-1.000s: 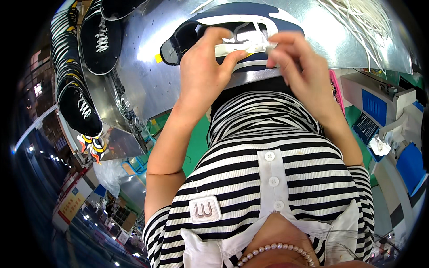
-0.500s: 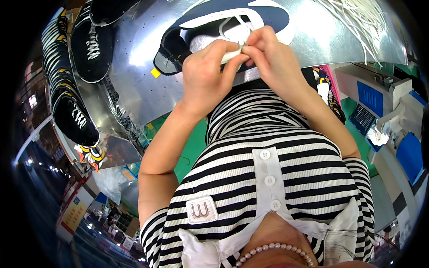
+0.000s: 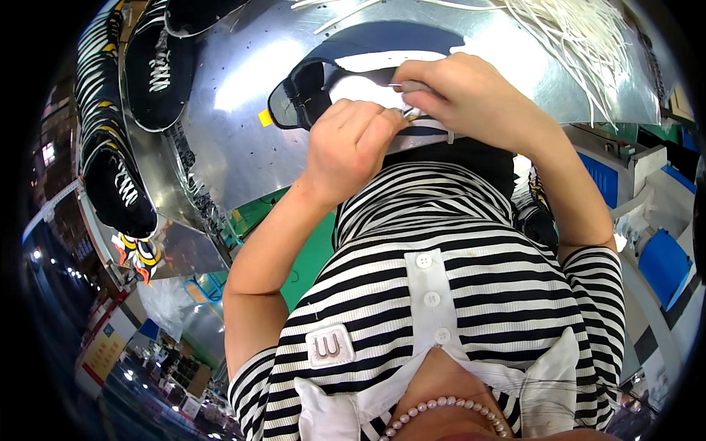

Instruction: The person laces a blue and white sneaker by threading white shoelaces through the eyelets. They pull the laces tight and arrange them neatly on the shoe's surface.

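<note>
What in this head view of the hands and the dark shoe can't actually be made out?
- What the fingertips pinch: hidden between the left hand and right hand.
- The middle and near side of the dark shoe: covered by both hands.
- The bundle of white laces: cut off by the top rim.
- The row of black shoes at left: bent and blurred toward the fisheye edge.

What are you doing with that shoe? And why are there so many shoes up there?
A person in a striped shirt is working on a dark shoe lying on a shiny metal table. The left hand and right hand meet over the shoe's middle, and the right fingers pinch something thin, maybe a lace. A heap of white laces lies at the table's far right. More black shoes with white laces sit along the left side.
</note>
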`<state>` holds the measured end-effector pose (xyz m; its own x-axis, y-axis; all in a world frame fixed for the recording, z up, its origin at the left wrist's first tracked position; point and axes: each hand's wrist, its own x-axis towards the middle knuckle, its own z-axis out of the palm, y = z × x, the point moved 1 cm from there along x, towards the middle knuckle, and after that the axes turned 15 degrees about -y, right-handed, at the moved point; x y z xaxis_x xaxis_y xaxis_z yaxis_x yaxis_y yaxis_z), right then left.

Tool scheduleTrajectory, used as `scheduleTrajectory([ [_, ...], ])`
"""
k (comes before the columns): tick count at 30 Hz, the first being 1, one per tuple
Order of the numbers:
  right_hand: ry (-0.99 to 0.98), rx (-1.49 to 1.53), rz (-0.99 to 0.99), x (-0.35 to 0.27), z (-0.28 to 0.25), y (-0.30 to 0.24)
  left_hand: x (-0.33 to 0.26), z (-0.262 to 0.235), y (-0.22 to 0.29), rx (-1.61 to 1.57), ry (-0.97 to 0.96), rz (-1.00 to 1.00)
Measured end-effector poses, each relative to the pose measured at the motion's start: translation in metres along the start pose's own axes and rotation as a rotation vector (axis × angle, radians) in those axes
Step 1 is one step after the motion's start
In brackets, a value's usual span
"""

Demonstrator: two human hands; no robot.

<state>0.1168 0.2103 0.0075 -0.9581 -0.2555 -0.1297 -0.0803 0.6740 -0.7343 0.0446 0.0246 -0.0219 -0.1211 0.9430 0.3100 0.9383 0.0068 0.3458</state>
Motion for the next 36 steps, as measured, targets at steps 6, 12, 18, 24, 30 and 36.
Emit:
scheduleTrajectory([
  [6, 0.083, 0.360, 0.072, -0.001, 0.013, 0.015, 0.002, 0.000, -0.003, -0.092, -0.018, 0.007],
  [12, 0.446, 0.577, -0.086, -0.008, -0.040, 0.010, -0.001, -0.006, 0.000, -0.175, -0.091, -0.083],
  [18, 0.253, 0.710, -0.008, 0.019, 0.009, 0.013, 0.004, -0.010, -0.004, -0.668, 0.054, -0.526],
  [24, 0.212, 0.618, 0.061, 0.026, 0.015, 0.016, 0.015, -0.008, -0.009, -0.495, 0.057, -0.733],
  [30, 0.332, 0.438, 0.114, -0.010, 0.017, 0.003, 0.011, 0.000, -0.009, -0.536, 0.155, -0.710],
  [36, 0.284, 0.207, 0.119, -0.016, 0.022, 0.001, 0.013, 0.003, -0.006, -0.550, 0.182, -0.661],
])
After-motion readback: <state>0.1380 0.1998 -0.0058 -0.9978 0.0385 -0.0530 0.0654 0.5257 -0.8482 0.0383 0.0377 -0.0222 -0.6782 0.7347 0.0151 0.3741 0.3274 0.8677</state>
